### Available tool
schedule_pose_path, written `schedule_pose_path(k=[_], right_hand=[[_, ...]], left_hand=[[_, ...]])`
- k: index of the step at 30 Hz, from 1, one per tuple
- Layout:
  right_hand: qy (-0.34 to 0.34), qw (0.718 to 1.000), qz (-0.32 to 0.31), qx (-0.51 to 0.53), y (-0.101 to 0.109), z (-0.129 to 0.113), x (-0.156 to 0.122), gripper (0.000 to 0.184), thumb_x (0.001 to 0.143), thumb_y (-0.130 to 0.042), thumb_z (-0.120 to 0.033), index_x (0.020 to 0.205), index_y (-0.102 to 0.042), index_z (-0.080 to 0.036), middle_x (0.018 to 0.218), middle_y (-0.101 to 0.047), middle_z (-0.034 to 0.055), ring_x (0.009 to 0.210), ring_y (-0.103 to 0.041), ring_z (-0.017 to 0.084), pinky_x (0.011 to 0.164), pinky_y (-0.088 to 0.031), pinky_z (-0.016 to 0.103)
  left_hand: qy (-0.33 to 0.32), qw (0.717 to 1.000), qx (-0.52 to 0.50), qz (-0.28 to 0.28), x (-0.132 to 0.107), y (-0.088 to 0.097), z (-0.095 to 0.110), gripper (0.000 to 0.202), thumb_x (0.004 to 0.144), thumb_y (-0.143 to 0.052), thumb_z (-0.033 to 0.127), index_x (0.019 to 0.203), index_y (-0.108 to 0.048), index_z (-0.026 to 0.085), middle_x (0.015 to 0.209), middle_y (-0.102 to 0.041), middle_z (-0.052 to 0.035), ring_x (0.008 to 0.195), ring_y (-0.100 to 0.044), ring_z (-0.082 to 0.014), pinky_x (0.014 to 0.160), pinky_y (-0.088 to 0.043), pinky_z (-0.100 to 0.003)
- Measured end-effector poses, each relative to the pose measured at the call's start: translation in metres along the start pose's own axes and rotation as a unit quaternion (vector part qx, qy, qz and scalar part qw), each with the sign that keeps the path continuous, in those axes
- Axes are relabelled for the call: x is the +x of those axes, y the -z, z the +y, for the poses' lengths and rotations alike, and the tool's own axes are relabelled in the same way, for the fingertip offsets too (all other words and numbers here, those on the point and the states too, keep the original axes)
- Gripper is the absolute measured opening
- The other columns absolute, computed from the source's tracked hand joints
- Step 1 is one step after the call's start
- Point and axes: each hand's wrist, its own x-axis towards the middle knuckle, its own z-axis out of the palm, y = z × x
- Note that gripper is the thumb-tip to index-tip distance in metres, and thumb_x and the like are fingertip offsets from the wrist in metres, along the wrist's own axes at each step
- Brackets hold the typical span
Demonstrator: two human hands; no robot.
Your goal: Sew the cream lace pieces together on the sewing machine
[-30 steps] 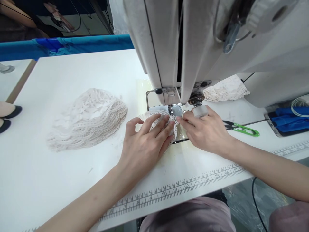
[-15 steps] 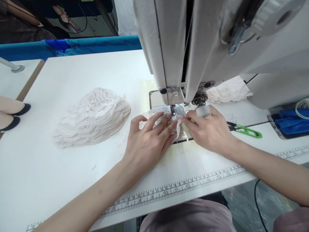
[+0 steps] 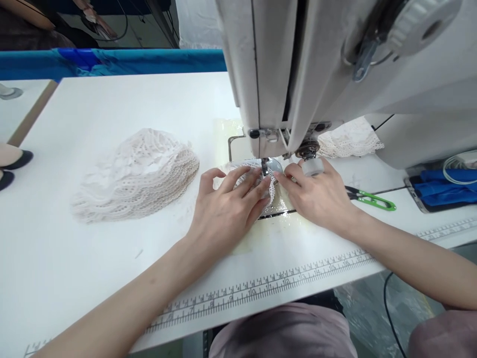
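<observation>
A small piece of white lace (image 3: 273, 193) lies under the presser foot (image 3: 265, 166) of a sewing machine (image 3: 276, 74). Across the lace, left of the foot, my left hand (image 3: 231, 201) rests with its fingers spread and pressing down. My right hand (image 3: 316, 191) is on the other side, its fingers bent together with the tips at the lace edge by the foot. What is between those right fingertips is partly hidden. Further left, a pile of white lace pieces (image 3: 141, 179) is stacked on the white table (image 3: 112, 278).
Behind my right hand lies another lace piece (image 3: 350, 139). Green-handled thread snips (image 3: 376, 200) sit to the right, near a tray with blue cloth (image 3: 443, 186). A printed ruler (image 3: 253, 292) runs along the front edge. Blue fabric (image 3: 149, 62) borders the back; a person's hand (image 3: 102, 25) shows beyond.
The whole view has shifted slightly, so things on the table appear a little further left and up. Both hands keep their places at the lace by the presser foot.
</observation>
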Motion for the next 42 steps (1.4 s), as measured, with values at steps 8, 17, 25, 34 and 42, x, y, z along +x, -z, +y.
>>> schedule_pose_path(k=[8,17,25,34,42], right_hand=[[0.024,0.998,0.049,0.039,-0.002,0.002,0.0,0.034,0.092,-0.04,-0.006,0.114,-0.063,-0.018,0.105,-0.069,0.0047,0.081,-0.054,0.015,0.071,-0.031,0.032],[0.039,0.984,0.066,0.162,-0.004,0.0,0.004,0.025,0.092,-0.046,-0.007,0.089,-0.069,-0.017,0.1,-0.073,0.0016,0.08,-0.062,0.014,0.063,-0.033,0.029],[-0.089,0.946,0.024,0.311,-0.005,0.001,0.009,0.024,0.098,-0.046,-0.021,0.099,-0.07,-0.015,0.085,-0.073,0.0018,0.068,-0.061,0.012,0.062,-0.039,0.025],[-0.133,0.938,0.048,0.316,-0.008,0.001,0.012,0.024,0.097,-0.048,-0.026,0.096,-0.07,-0.016,0.082,-0.072,-0.0011,0.058,-0.054,0.009,0.059,-0.037,0.023],[-0.114,0.95,0.05,0.287,-0.009,0.001,0.011,0.023,0.098,-0.046,-0.022,0.095,-0.069,-0.017,0.08,-0.071,-0.0018,0.061,-0.056,0.01,0.061,-0.036,0.025]], left_hand=[[-0.04,0.998,0.017,0.034,-0.001,0.003,0.001,0.02,0.095,-0.051,0.019,0.112,-0.061,0.02,0.12,-0.068,-0.0071,0.117,-0.06,-0.0262,0.092,-0.044,-0.046],[-0.02,0.997,0.004,-0.071,-0.004,0.017,0.01,0.014,0.084,-0.048,0.015,0.093,-0.059,0.013,0.092,-0.065,-0.0111,0.086,-0.061,-0.0254,0.053,-0.048,-0.032],[0.129,0.981,-0.142,-0.02,0.012,0.007,-0.003,0.025,0.082,-0.036,0.003,0.084,-0.055,0.02,0.076,-0.061,-0.0015,0.066,-0.054,-0.0158,0.054,-0.04,-0.027],[0.165,0.942,-0.282,-0.069,0.022,0.01,-0.012,0.024,0.085,-0.056,0.036,0.099,-0.069,0.022,0.074,-0.063,0.0001,0.064,-0.057,-0.0157,0.059,-0.043,-0.028],[0.107,0.958,-0.25,-0.093,0.023,0.008,-0.028,0.025,0.084,-0.052,0.026,0.092,-0.076,0.024,0.068,-0.06,0.0002,0.057,-0.054,-0.0131,0.052,-0.04,-0.027]])
